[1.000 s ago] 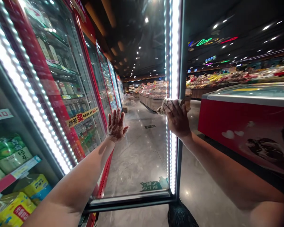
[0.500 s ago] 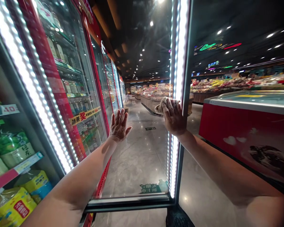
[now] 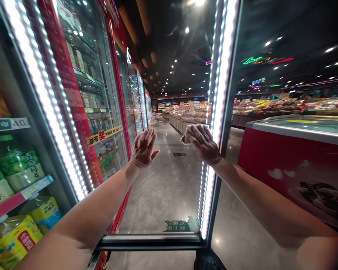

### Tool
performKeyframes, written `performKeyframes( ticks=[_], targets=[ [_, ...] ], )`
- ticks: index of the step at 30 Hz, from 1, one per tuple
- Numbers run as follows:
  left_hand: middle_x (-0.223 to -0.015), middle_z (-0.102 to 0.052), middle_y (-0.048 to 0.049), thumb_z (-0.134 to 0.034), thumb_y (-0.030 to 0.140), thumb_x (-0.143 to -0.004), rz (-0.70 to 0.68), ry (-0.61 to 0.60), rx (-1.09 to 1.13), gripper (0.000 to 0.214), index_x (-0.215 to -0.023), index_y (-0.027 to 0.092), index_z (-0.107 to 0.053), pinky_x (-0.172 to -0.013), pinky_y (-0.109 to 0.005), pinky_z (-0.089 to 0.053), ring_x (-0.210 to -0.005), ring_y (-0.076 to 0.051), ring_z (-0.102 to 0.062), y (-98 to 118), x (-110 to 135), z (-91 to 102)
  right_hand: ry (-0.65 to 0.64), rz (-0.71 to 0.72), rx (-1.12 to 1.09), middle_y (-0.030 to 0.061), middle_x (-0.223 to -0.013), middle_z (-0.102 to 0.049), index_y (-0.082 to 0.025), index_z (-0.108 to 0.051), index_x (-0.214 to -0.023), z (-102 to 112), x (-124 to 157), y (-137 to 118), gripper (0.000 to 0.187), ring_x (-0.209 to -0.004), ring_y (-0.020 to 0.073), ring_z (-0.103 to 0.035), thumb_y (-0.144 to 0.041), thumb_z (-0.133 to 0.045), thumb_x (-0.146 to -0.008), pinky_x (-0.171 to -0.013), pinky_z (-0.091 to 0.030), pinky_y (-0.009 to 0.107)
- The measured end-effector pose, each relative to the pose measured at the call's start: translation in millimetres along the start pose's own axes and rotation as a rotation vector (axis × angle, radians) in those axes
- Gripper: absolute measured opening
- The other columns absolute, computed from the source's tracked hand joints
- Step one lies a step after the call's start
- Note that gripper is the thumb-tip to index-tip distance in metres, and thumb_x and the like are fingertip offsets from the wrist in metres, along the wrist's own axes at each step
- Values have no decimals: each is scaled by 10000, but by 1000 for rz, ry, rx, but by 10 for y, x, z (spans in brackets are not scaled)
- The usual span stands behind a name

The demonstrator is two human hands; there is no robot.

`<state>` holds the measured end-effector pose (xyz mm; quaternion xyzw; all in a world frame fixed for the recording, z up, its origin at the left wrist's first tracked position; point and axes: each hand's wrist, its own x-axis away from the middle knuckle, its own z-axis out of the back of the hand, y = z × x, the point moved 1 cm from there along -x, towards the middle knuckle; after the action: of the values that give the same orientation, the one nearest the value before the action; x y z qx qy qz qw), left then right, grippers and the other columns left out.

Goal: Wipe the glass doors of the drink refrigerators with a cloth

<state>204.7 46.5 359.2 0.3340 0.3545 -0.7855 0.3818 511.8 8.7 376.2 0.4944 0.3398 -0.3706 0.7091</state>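
Observation:
In the head view, the glass door (image 3: 163, 195) of a drinks fridge stands swung out, with light strips down both sides. My left hand (image 3: 143, 149) lies flat with its fingers stretched out, at the left part of the pane, and holds nothing. Near the right light strip (image 3: 217, 116), my right hand (image 3: 206, 146) presses a crumpled beige cloth (image 3: 189, 135) against the glass. Part of the cloth is hidden under the fingers.
Shelves with green bottles (image 3: 17, 161) and yellow-labelled bottles (image 3: 14, 240) stand close on the left. Beyond the pane runs a row of red-framed fridges (image 3: 121, 93). A red chest freezer (image 3: 287, 157) stands to the right, with produce displays (image 3: 270, 105) behind it.
My right hand with the cloth has moved a little left and down, away from the light strip, and tilts more to the left. My left hand has barely moved; the view has shifted slightly.

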Motion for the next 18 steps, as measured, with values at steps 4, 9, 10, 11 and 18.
performKeyframes(
  ticks=[4, 9, 10, 11, 18],
  targets=[
    [-1642, -364, -190, -404, 489, -1016, 24, -48, 28, 629, -1566, 184, -383, -1180, -557, -255, -1484, -356, -372, -104, -126, 179, 71, -177, 13, 141, -1623, -402, -149, -533, -1487, -1, -421, 186, 459, -1557, 323, -273, -163, -422, -1041, -1277, -283, 565],
    [-1685, -270, -183, -380, 495, -1019, 97, 34, 0, 635, -1570, 178, -387, -1241, -602, -111, -1576, -365, -177, -390, -202, 318, 106, -207, -109, 125, -1636, -386, -174, -482, -1527, -126, -499, 31, 511, -1586, 288, -194, -142, -417, -1021, -1280, -245, 602],
    [-1696, -237, -185, -377, 491, -1020, 112, 54, -5, 644, -1578, 169, -370, -1251, -610, -66, -1593, -360, -111, -455, -193, 326, 75, -143, -137, 100, -1632, -402, -201, -480, -1529, -143, -431, -33, 525, -1588, 267, -192, -125, -412, -1014, -1286, -240, 590],
    [-1705, -203, -187, -375, 487, -1021, 125, 68, -6, 656, -1588, 160, -348, -1258, -617, -28, -1602, -355, -56, -514, -178, 328, 44, -73, -156, 76, -1625, -421, -226, -483, -1527, -151, -365, -85, 535, -1586, 249, -201, -114, -411, -1010, -1291, -239, 575],
    [-1719, -125, -178, -345, 496, -1027, 145, 47, 22, 696, -1621, 140, -269, -1269, -621, 49, -1603, -325, 48, -648, -97, 290, 93, -188, -138, 78, -1666, -335, -233, -417, -1572, -84, -633, 62, 581, -1587, 279, -196, -149, -444, -998, -1296, -195, 597]
  ],
)
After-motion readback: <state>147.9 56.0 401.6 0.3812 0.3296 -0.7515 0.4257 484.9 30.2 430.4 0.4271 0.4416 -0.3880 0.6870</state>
